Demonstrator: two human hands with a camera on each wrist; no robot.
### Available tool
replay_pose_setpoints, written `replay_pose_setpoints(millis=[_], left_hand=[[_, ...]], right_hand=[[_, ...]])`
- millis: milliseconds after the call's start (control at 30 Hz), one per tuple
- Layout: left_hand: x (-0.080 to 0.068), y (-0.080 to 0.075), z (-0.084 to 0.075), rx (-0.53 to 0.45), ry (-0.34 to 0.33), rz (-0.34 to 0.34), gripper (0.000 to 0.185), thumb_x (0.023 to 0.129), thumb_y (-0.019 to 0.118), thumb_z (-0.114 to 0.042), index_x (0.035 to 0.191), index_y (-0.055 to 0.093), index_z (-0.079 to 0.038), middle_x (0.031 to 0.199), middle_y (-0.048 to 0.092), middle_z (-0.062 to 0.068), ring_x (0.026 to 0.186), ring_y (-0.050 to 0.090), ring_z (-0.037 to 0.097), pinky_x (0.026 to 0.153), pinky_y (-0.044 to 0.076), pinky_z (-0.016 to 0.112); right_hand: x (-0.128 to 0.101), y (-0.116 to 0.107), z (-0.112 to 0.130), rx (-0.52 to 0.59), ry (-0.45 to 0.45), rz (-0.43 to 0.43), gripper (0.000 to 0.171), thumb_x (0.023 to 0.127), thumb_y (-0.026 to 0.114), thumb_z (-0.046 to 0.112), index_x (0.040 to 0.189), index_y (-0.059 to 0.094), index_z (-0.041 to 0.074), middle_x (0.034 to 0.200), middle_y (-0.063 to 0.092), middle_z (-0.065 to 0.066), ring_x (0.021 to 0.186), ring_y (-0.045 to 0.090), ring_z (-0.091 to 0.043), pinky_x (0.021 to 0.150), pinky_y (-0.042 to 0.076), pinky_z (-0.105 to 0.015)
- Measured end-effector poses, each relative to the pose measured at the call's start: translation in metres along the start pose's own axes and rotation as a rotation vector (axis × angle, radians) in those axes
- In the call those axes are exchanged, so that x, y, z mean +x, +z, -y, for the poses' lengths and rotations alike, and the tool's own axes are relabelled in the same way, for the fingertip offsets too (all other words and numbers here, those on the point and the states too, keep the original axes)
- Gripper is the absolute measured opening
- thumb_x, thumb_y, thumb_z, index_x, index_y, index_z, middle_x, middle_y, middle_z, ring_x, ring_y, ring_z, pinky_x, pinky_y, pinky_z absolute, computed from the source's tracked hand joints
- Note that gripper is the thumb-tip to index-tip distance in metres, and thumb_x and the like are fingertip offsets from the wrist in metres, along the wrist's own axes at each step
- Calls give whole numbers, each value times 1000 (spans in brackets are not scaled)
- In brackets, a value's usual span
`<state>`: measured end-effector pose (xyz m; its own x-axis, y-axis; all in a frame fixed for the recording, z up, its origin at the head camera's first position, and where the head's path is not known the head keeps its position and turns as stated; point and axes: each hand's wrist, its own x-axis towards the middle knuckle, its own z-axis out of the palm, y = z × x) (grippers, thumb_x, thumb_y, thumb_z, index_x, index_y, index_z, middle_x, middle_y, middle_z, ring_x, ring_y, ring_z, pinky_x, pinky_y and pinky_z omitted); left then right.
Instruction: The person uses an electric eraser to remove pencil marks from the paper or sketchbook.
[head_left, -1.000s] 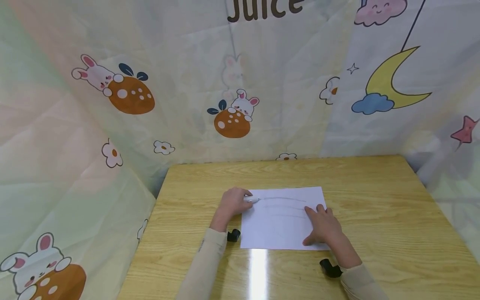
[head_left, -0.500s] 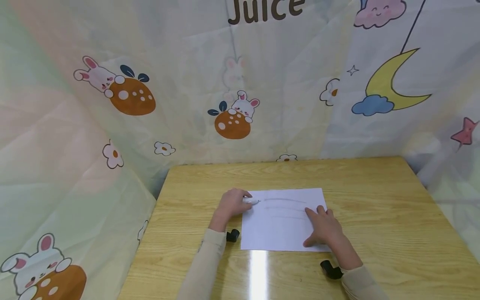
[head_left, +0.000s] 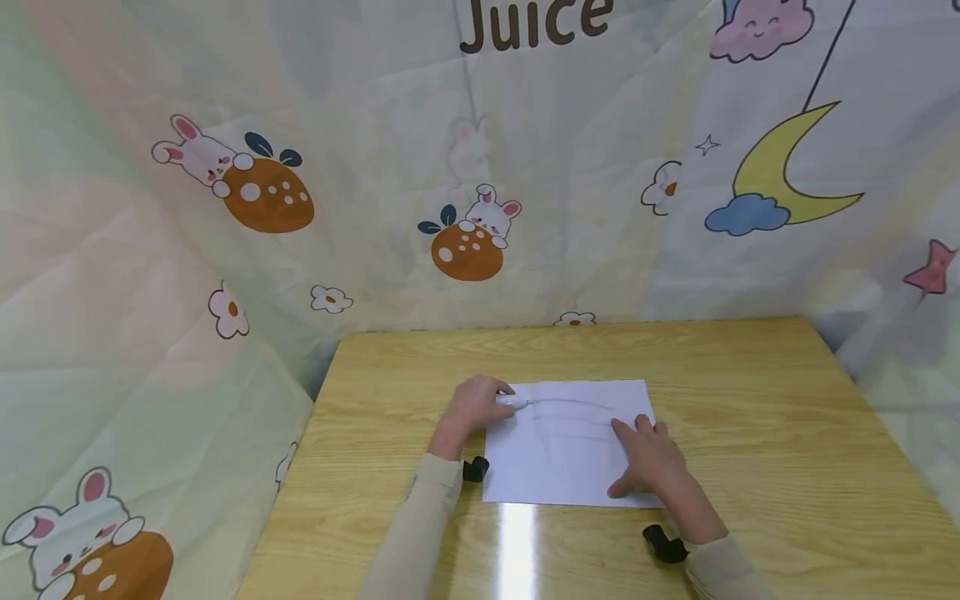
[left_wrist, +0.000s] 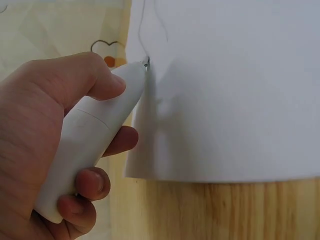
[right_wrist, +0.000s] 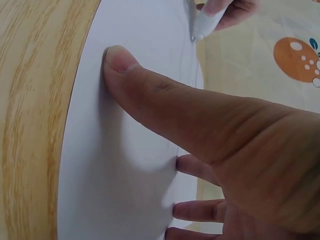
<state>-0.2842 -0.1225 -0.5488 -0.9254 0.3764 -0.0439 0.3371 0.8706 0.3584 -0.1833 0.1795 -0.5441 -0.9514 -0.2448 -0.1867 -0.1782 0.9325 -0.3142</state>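
Two hands are working on one smooth white sheet of paper point(head_left: 570, 442) that is lying flat near the middle of the glossy, wood-grained bench point(head_left: 750, 400). I am seeing my left hand point(head_left: 472, 408) curling its fingers point(left_wrist: 95, 182) round a matte white, rounded pen point(left_wrist: 92, 135), whose tip is touching the sheet close to its left edge, at the end of a thin grey line. My right hand point(head_left: 648, 458) is pressing flat on the sheet's right part, fingers point(right_wrist: 150, 90) straight and slightly spread. Bare bench is lying open on every side of the sheet, widest to the right. Behind the bench, a wrinkled cartoon cloth point(head_left: 225, 250) is hanging, printed with rabbits, a moon and the word "Juice".
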Motion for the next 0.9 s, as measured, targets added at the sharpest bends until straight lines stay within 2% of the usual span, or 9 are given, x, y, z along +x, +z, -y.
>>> replay_pose_setpoints(millis=[300, 500, 633, 767, 900], left_hand=[[0, 1, 0, -1, -5, -10, 29, 80, 69, -31, 106, 76, -22, 101, 70, -4, 68, 53, 10, 60, 43, 28], [0, 5, 2, -8, 1, -3, 29, 81, 69, -32, 107, 76, -23, 103, 70, -4, 71, 54, 10, 61, 43, 28], [1, 3, 2, 14, 0, -25, 28, 80, 70, -32, 106, 76, -23, 100, 70, -4, 71, 54, 10, 61, 44, 28], [4, 5, -2, 6, 25, 0, 31, 81, 68, -34, 109, 75, -22, 98, 70, -4, 69, 53, 10, 60, 43, 27], [4, 6, -5, 5, -18, 2, 30, 80, 69, -32, 108, 76, -22, 100, 70, -4, 69, 53, 10, 60, 43, 27]], right_hand=[[1, -1, -2, -12, -2, -1, 112, 49, 94, 47, 139, 48, 0, 123, 43, -32, 106, 42, -53, 71, 48, -57], [4, -1, 3, -15, -3, 29, 114, 49, 95, 44, 141, 46, 2, 121, 41, -34, 105, 41, -54, 67, 48, -55], [9, -2, 5, -9, 12, 30, 115, 46, 97, 40, 142, 46, 3, 122, 39, -35, 104, 39, -53, 64, 47, -53], [10, -2, 6, -11, 27, 54, 116, 45, 98, 39, 142, 46, 3, 124, 37, -36, 108, 37, -55, 65, 47, -54], [11, 1, 6, -12, 31, 61, 115, 45, 97, 40, 142, 46, 4, 124, 37, -36, 109, 37, -56, 67, 47, -56]])
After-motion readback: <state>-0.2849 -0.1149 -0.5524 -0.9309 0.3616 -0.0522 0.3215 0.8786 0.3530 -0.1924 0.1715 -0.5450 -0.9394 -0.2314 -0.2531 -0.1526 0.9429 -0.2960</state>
